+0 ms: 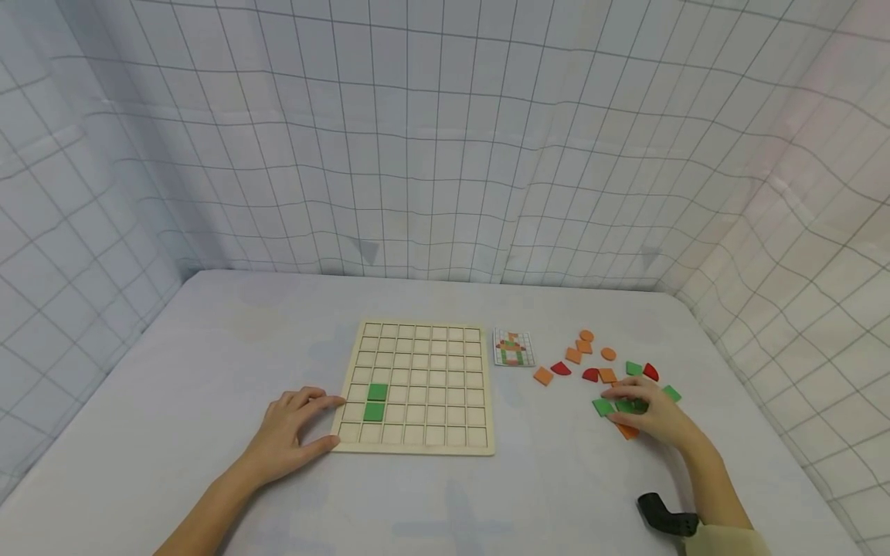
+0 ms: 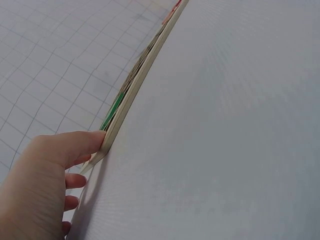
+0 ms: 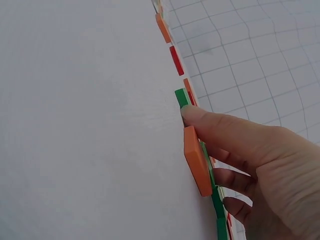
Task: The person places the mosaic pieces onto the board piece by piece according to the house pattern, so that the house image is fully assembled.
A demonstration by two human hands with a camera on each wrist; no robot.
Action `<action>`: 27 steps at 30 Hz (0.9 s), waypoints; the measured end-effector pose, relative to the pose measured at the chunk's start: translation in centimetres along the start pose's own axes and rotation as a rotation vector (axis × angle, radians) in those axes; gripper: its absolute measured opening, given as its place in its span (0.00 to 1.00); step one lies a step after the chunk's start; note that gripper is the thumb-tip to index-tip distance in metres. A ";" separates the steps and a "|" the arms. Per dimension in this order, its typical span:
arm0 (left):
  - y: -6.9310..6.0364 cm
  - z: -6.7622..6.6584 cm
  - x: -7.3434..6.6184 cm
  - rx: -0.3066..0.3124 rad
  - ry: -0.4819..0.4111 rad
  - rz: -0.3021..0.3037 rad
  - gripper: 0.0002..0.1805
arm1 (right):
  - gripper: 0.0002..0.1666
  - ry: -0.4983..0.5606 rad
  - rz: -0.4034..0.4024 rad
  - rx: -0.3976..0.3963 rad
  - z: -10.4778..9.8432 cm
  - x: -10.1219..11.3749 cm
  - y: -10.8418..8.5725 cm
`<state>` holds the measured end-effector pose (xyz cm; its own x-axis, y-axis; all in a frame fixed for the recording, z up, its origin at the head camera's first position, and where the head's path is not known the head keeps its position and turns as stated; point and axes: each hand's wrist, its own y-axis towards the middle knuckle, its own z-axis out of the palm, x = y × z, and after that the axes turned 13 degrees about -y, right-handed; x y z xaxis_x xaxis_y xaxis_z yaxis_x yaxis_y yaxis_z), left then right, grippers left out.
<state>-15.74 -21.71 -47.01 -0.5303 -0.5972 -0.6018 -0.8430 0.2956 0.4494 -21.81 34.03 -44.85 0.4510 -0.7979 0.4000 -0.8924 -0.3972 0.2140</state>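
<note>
A cream square board point(image 1: 490, 417) with a grid of recesses lies on the table. Two green square tiles, an upper one point(image 1: 378, 392) and a lower one point(image 1: 373, 411), sit in its left part. My left hand point(image 1: 288, 432) rests at the board's left edge, thumb and index fingertips touching the rim. In the left wrist view the thumb lies against the board's edge point(image 2: 127, 102) near a corner. My right hand point(image 1: 650, 413) pinches a green square tile point(image 1: 602, 408) between thumb and index finger over the loose pieces. An orange tile point(image 3: 196, 160) lies beneath that hand.
A small printed pattern card point(image 1: 513, 347) lies right of the board. Around the right hand are scattered orange squares, orange discs point(image 1: 608, 354), red quarter-round pieces point(image 1: 561, 368) and green squares point(image 1: 633, 367). Grid-lined white curtains point(image 1: 445, 154) enclose the table's back and sides.
</note>
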 end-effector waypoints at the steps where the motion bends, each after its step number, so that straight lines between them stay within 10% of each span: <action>1: 0.0 0.0 0.0 0.001 0.000 0.000 0.25 | 0.15 -0.009 -0.002 -0.010 0.1 0.0 0.0; 13: 0.0 0.0 -0.1 0.002 0.008 -0.004 0.25 | 0.15 -0.014 0.059 -0.023 0.0 0.3 0.4; 27: -0.1 -0.1 -0.2 0.003 -0.006 0.001 0.25 | 0.16 0.018 -0.108 -0.160 1.7 5.5 4.4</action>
<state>-15.53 -21.70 -46.84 -0.5317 -0.5927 -0.6050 -0.8426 0.2984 0.4482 -23.27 27.11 -43.19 0.5457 -0.7457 0.3822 -0.8260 -0.4018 0.3954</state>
